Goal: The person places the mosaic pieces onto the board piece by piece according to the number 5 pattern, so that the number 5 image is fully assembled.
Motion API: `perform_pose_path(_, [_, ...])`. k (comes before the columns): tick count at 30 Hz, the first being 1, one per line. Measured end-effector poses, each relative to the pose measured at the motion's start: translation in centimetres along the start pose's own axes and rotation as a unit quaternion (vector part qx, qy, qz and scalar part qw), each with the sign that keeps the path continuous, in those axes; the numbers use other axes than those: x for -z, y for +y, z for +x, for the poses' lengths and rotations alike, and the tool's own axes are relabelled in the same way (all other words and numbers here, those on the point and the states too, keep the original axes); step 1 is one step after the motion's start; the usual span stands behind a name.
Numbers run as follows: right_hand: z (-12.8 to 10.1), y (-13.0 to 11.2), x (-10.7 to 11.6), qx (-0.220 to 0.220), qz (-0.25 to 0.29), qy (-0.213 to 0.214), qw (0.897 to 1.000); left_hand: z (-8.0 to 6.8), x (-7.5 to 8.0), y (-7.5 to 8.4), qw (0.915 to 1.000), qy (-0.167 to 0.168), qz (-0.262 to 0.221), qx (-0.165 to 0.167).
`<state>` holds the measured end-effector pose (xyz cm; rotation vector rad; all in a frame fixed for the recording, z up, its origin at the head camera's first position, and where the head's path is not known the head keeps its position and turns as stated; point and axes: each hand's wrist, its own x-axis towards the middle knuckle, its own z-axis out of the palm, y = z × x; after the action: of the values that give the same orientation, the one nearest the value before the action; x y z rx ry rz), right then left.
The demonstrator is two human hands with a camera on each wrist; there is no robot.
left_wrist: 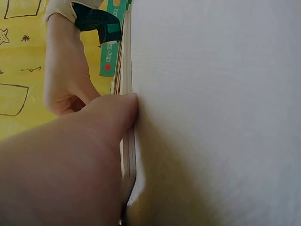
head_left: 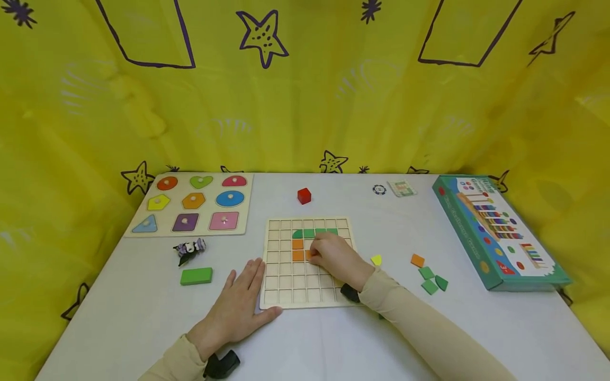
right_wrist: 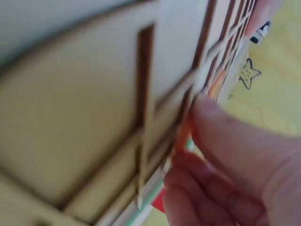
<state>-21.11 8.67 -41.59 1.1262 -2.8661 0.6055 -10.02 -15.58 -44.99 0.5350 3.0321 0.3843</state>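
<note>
- Nearest the head camera, the left hand (head_left: 238, 304) lies flat on the white surface (head_left: 143, 317), fingers straight and spread, gripping nothing; its thumb presses the near left edge of the grid board (head_left: 286, 288).
- From the left wrist view, the thumb (left_wrist: 115, 110) touches the side of the board (left_wrist: 128, 155).
- Just beyond, the right hand (head_left: 335, 256) rests on the middle of the board with fingers curled down.
- Up close in the right wrist view, the fingertips (right_wrist: 221, 127) pinch an orange tile (right_wrist: 184, 134) at a grid cell; the tile stands on edge against the wooden bars.
- Beside that hand, two orange squares (head_left: 297, 250) sit in the grid, one behind the other, and a row of green pieces (head_left: 314, 232) fills the cells behind them.
- To the left on the surface lie a green block (head_left: 196, 275) and, a little farther, a small black-and-white toy (head_left: 190, 247).
- To the right lie a yellow piece (head_left: 376, 260), a loose orange piece (head_left: 417, 260) and three green pieces (head_left: 431, 280).
- Farther back stands a red cube (head_left: 304, 196), with a shape puzzle (head_left: 190, 203) at the far left.
- At the far right lies a teal box (head_left: 495, 233); near it are a small dark disc (head_left: 379, 189) and a card (head_left: 402, 188).
</note>
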Motion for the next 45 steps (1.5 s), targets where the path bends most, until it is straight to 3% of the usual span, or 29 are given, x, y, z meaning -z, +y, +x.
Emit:
perform_pose_path(5, [-1.3,0.4,0.8,0.039,0.02,-0.023,0.999,-0.1,-0.1,0.0,1.0,-0.005,-0.001,0.007])
perform_pose_path(7, [-2.4,1.0,1.3,0.036,0.025,-0.02,0.999,-0.1,-0.2,0.0,0.9999,-0.006,-0.003,0.008])
perform_pose_path(11, [-5.2,3.6,2.9,-0.01,0.013,0.013,1.0,0.0,-0.2,0.1,0.9999,-0.006,-0.006,0.009])
perform_pose_path(16, [-9.7,8.4,5.6,-0.111,-0.014,0.046,0.993,0.1,-0.2,0.0,0.9999,-0.005,-0.002,0.009])
perform_pose_path(20, [-12.6,11.2,6.9,-0.197,-0.014,0.037,0.98,0.1,-0.1,-0.1,0.9999,-0.008,0.0,0.008])
perform_pose_path(24, [-13.9,12.5,7.1,-0.227,-0.025,0.014,0.973,0.0,-0.1,-0.1,1.0,-0.007,-0.001,0.007])
perform_pose_path(32, [-13.5,12.0,6.9,-0.217,-0.087,0.032,0.972,0.1,-0.1,0.0,1.0,-0.002,-0.003,-0.002])
perform_pose_path(40, [-9.7,9.1,6.5,-0.182,0.016,0.073,0.98,0.1,0.0,0.0,1.0,-0.005,-0.002,-0.002])
perform_pose_path(45, [-6.4,6.4,4.7,-0.121,0.036,0.074,0.989,0.0,-0.1,-0.1,1.0,-0.002,-0.004,-0.003])
